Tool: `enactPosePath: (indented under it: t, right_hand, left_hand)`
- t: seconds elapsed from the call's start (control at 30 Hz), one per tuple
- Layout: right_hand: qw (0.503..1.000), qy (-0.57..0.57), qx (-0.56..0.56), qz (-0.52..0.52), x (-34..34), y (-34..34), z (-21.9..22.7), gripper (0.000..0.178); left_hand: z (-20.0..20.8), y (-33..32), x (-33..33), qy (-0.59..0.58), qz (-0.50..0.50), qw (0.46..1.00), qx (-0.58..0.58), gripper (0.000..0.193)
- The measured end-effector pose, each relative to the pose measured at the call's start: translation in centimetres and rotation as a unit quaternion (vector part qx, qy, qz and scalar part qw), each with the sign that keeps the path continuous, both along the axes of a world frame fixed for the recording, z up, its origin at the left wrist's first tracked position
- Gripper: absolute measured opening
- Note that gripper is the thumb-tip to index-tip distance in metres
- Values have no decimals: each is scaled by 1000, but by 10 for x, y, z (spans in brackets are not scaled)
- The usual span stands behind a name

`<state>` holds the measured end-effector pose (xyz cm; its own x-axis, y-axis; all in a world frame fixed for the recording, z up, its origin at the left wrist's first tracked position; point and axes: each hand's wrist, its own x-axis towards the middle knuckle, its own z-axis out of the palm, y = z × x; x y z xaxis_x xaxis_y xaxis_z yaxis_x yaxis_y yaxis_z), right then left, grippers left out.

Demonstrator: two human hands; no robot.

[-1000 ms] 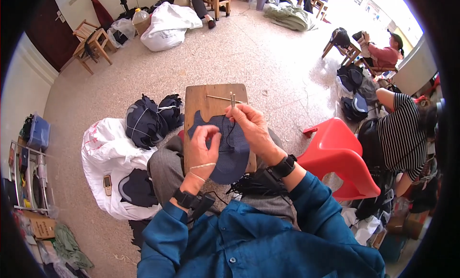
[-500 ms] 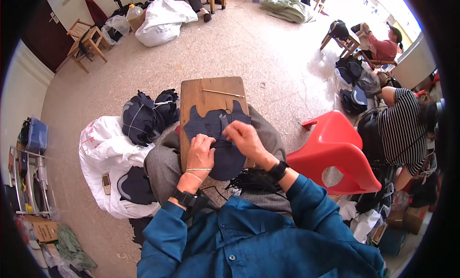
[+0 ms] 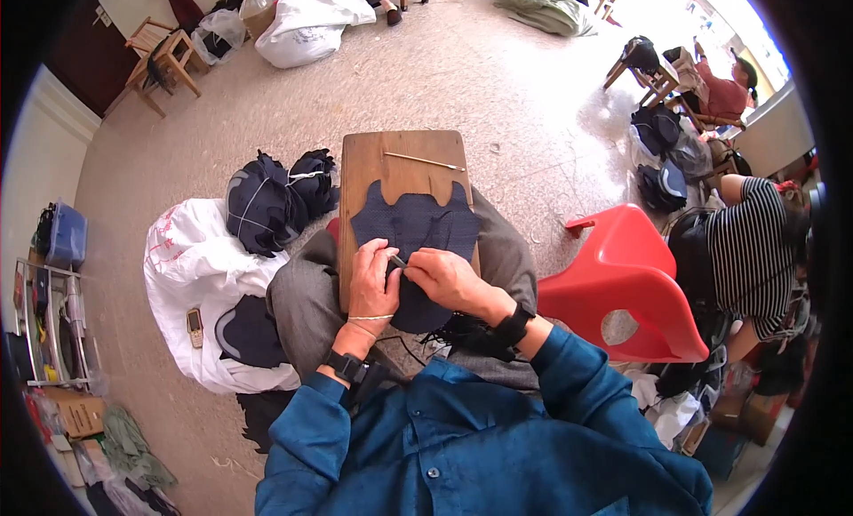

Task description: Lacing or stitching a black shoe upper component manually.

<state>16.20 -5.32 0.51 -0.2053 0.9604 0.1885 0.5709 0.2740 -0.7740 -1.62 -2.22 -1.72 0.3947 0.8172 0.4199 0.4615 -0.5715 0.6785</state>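
A dark navy textile piece (image 3: 418, 221), shaped like a flat shoe upper, lies on the wooden board (image 3: 355, 156) over my lap. My left hand (image 3: 374, 280) is closed on the piece's left side, fingers bunched on the fabric. Close beside it, my right hand (image 3: 447, 278) pinches a small grey tool (image 3: 397, 262), whose end sits between the fingertips of both hands. The exact kind of tool is too small to tell. A thin rod with a pale tip (image 3: 425, 162) rests across the far part of the board.
Bundles of tied dark pieces (image 3: 267, 200) and a white sack (image 3: 204, 294) with a phone (image 3: 195, 328) stand at my left. A red plastic stool (image 3: 626, 285) is at my right, beside a person in a striped top (image 3: 755, 249). Another person (image 3: 721, 89) sits farther back.
My right hand has come down and left, from above the piece to beside my left hand. The dark cord that showed near it is no longer clearly visible. The view has shifted slightly.
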Motion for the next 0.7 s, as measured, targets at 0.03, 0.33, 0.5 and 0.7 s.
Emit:
enactPosePath:
  t: [0.03, 0.33, 0.5, 0.7]
  right_hand:
    - [1000, 18, -25, 4, 3, 0, 1, 18]
    - [946, 82, -293, 115, 46, 3, 26, 25]
    - [969, 201, -124, -67, 43, 15, 23, 21]
    - [978, 181, -44, -90, 54, 41, 76, 20]
  left_hand:
    - [0, 0, 1, 5, 3, 1000, 2, 33]
    - [-1, -4, -2, 16, -5, 1000, -9, 36]
    - [3, -7, -3, 32, -22, 999, -10, 38]
    - [22, -9, -4, 1, -51, 999, -16, 42]
